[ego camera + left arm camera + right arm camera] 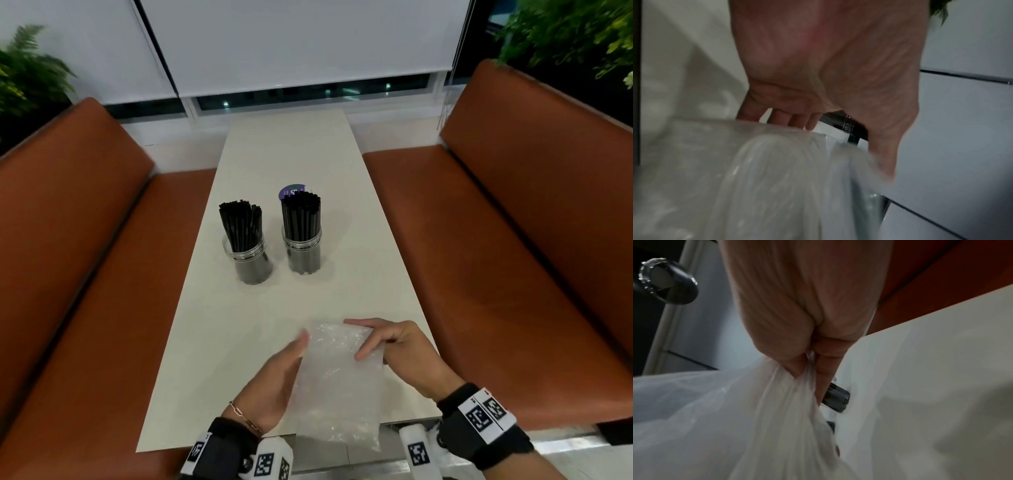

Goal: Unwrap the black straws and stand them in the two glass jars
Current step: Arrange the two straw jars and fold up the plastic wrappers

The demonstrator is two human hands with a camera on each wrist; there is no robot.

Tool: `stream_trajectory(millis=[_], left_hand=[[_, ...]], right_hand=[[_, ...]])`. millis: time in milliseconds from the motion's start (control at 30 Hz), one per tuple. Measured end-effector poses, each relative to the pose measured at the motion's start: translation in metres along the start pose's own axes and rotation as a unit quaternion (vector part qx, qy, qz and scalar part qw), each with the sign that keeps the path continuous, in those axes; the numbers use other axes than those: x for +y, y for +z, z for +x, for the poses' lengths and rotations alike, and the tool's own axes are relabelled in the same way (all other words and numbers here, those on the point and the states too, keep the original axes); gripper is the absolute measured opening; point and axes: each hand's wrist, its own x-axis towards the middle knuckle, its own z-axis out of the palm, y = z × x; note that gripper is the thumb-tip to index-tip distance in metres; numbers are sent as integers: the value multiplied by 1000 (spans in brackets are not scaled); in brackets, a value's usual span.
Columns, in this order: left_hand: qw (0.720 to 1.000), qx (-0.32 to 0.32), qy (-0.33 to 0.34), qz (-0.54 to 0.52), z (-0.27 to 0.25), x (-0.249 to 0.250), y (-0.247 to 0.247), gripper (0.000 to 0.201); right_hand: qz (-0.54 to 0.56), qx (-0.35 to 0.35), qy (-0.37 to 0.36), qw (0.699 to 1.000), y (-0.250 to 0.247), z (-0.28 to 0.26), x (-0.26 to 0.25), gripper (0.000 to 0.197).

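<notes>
Two glass jars stand mid-table, the left jar (251,257) and the right jar (303,250), each packed with upright black straws (301,216). Near the table's front edge, both hands hold up a crumpled clear plastic wrapper (337,383) with no straws visible in it. My left hand (291,356) lies with straight fingers flat against the wrapper's left side; its thumb is hidden in the head view. My right hand (368,341) pinches the wrapper's upper right edge. In the right wrist view the wrapper (748,418) bunches between thumb and fingers, with a jar (836,400) beyond.
The white table (284,154) is long and narrow, flanked by brown padded benches on the left (85,274) and right (513,257). A round purple disc (291,192) lies just behind the right jar. White blinds and plants stand at the far end.
</notes>
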Motion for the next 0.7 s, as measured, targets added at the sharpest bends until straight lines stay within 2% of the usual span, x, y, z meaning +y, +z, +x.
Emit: stream_trajectory(millis=[100, 167, 267, 300, 367, 433, 567, 600, 667, 700], left_hand=[[992, 4, 13, 127, 2, -12, 1, 33], [988, 37, 27, 149, 4, -15, 1, 36], [983, 97, 59, 146, 6, -17, 2, 29], [978, 116, 71, 156, 6, -17, 4, 26], [972, 131, 95, 171, 7, -20, 10, 26], [971, 134, 111, 166, 8, -23, 13, 26], [989, 62, 81, 103, 4, -24, 10, 42], [992, 46, 71, 97, 2, -23, 8, 41], [993, 32, 60, 92, 2, -23, 7, 25], [994, 32, 54, 84, 3, -24, 7, 22]], right_hand=[[22, 7, 17, 1000, 3, -2, -5, 65], [106, -4, 48, 993, 1, -5, -6, 65], [298, -23, 117, 947, -6, -14, -7, 50], [297, -21, 137, 945, -5, -17, -7, 47], [180, -26, 158, 971, 2, -21, -3, 45], [83, -22, 148, 985, 10, -25, 3, 48], [74, 18, 107, 991, 5, -36, 8, 35], [81, 31, 97, 991, 3, -39, 7, 31], [73, 49, 77, 993, -2, -45, 7, 24], [65, 52, 66, 994, -3, -47, 9, 26]])
